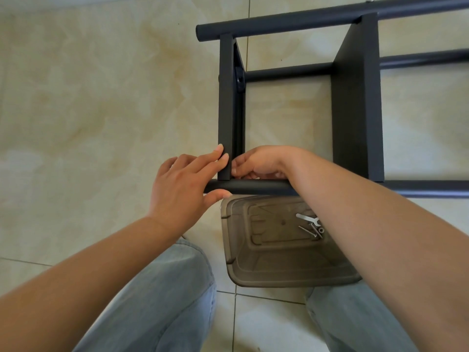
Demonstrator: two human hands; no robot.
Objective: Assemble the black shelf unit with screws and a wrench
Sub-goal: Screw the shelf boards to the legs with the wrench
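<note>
I judge the step in hand to be seating a screw at the near-left corner of the black metal shelf unit (355, 102), which lies on its side on the beige tiled floor (88, 97). My left hand (182, 184) steadies that corner, straight fingers on the upright panel edge and thumb under the near round tube; my right hand (256, 162) curls its fingers inside the joint, on what I cannot tell. Next the small silver wrench (307, 219), beside loose screws (312, 231) in the smoky translucent plastic bin (253, 270) just near of that tube, wants fetching.
</note>
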